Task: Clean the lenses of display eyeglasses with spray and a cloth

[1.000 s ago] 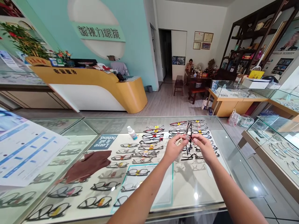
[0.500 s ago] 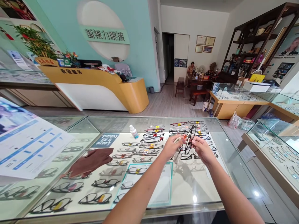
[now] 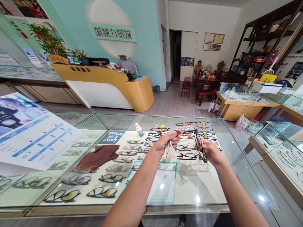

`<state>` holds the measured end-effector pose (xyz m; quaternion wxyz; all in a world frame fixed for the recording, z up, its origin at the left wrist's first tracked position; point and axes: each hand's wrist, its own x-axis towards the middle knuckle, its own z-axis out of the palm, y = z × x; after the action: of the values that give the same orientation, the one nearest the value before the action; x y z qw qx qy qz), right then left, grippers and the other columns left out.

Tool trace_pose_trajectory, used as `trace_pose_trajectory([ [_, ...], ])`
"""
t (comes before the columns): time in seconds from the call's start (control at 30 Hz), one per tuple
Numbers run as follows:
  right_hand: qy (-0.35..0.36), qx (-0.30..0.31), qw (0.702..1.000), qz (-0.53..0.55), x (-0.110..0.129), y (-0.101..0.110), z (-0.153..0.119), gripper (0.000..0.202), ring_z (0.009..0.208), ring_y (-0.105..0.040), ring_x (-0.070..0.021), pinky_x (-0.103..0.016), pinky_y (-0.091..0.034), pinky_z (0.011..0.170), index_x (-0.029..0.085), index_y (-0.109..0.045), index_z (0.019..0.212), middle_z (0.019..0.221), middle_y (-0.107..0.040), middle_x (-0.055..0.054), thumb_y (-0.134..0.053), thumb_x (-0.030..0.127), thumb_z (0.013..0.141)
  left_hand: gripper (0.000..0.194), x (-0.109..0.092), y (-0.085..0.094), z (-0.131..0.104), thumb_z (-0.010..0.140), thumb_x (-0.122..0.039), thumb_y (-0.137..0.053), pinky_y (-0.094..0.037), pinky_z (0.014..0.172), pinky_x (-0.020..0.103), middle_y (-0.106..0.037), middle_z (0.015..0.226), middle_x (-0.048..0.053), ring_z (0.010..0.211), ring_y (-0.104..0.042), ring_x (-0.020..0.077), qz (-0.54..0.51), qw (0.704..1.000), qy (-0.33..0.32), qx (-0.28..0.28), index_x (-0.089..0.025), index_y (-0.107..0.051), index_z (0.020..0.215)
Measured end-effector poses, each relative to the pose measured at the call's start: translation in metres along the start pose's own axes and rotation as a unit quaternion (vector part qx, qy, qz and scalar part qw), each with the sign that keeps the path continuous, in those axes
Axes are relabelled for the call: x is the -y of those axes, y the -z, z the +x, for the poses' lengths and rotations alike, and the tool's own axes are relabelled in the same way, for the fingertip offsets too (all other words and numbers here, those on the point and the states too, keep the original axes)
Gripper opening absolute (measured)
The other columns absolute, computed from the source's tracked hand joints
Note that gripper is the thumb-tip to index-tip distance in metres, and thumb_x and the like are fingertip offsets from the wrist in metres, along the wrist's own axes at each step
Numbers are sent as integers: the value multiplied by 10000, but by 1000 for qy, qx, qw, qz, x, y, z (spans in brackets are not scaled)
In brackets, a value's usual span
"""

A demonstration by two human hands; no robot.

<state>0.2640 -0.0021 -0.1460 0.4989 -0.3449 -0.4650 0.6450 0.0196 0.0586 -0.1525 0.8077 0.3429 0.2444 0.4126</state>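
Observation:
Above the glass display case (image 3: 187,206), my right hand (image 3: 211,152) pinches a pair of black-framed eyeglasses (image 3: 197,138), held on edge with the lenses tilted. My left hand (image 3: 165,142) is closed on a pale beige cloth (image 3: 169,154) that hangs below the fingers. A small orange-red piece (image 3: 177,132) sticks out at its fingertips; what it is I cannot make out. A gap separates the two hands. Rows of eyeglasses (image 3: 187,156) lie under and behind them. A small white bottle (image 3: 139,130) stands beyond my left hand.
A brown cloth pouch (image 3: 99,156) lies on the case at left, near a printed white leaflet (image 3: 40,135). Past the case stand a yellow-and-white counter (image 3: 142,94) and, at right, another glass showcase (image 3: 251,97). A person (image 3: 198,67) sits at a far table.
My hands have moved apart: the left, with the cloth and orange-red piece, went left, away from the eyeglasses. The right still holds them, now lower and a little further right. The view has shifted slightly.

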Motion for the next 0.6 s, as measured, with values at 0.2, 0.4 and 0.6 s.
trace_pose_trajectory([
  [0.2,11,-28,999,26,-5,1,3,284,679,-491,-157,-299,-375,675,226,-622,607,643,-570,4,-822,414,684,176,-6,-6,0,960,-296,-733,-320,404,140,-559,705,-21,491,-428,52,-117,992,-17,-53,-133,-677,927],
  [0.4,16,-99,990,97,1,-2,2,456,918,-651,-177,-257,-458,719,238,-651,735,912,-712,-16,-987,527,631,138,-5,-5,7,1012,-227,-621,-355,378,153,-587,671,-24,435,-475,58,-149,981,-30,-118,-138,-671,919],
  [0.6,15,-92,990,108,2,-5,1,460,985,-656,-190,-265,-471,742,240,-667,763,926,-741,-23,-1011,515,630,199,-4,-13,3,1046,-207,-546,-371,340,198,-726,780,52,412,-495,85,-136,983,11,-120,-101,-706,1098],
])
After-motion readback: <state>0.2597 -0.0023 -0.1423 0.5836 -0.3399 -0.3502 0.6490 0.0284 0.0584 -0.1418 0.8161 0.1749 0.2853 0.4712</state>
